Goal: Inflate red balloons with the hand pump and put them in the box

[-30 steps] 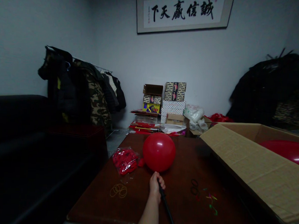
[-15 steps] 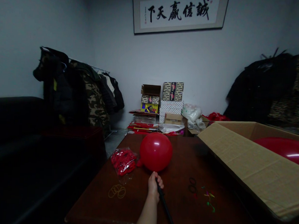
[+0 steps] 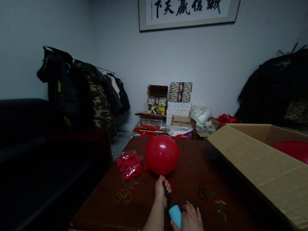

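A round red balloon sits on the tip of a hand pump over the dark wooden table. My left hand is closed around the balloon's neck and the pump's black nozzle. My right hand is wrapped around the pump's light blue barrel near the table's front edge.
A plastic bag of red balloons lies left of the inflated one. Yellow rubber bands and several dark and coloured bands lie on the table. A large open cardboard box on the right holds another red balloon. Boxes and coats line the back wall.
My right hand and the pump's blue barrel have come forward into view from the bottom edge. My left hand has stayed on the balloon's neck.
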A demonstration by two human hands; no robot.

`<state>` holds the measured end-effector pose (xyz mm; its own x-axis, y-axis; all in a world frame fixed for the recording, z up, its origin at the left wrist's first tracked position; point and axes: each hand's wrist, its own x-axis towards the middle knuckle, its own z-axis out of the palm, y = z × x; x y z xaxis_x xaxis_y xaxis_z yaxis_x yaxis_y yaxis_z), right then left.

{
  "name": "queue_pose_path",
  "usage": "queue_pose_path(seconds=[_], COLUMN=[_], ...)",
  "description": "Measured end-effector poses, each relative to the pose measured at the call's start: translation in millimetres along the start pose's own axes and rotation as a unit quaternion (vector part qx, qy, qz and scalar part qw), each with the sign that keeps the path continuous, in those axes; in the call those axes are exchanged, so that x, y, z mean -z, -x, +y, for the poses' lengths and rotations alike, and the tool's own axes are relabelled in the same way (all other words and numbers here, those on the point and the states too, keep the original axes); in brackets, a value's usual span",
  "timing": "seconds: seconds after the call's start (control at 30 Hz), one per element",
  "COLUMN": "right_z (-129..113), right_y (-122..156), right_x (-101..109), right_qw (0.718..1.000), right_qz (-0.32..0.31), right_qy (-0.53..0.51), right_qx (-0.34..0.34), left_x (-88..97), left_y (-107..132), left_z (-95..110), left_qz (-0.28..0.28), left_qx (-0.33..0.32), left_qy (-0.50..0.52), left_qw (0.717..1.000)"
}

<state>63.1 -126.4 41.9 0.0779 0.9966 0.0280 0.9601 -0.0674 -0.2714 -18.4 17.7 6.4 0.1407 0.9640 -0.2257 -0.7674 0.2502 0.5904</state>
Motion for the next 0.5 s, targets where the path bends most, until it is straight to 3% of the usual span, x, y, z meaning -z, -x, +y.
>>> queue_pose_path(seconds=[0.23,0.5], right_z=[-11.3,-1.6], right_y=[-19.4,6.4], right_x=[6.1,-11.6], right_qw=[1.000,0.997], right_qz=[0.029,0.054], right_qy=[-0.005,0.049], right_qx=[-0.009,-0.010], left_x=[-2.8,-4.7], left_y=[-1.2,6.2], left_z=[2.2,0.0], left_qz=[0.002,0.007], left_qx=[-0.002,-0.027], left_qy=[0.000,-0.027], left_qw=[1.000,0.999])
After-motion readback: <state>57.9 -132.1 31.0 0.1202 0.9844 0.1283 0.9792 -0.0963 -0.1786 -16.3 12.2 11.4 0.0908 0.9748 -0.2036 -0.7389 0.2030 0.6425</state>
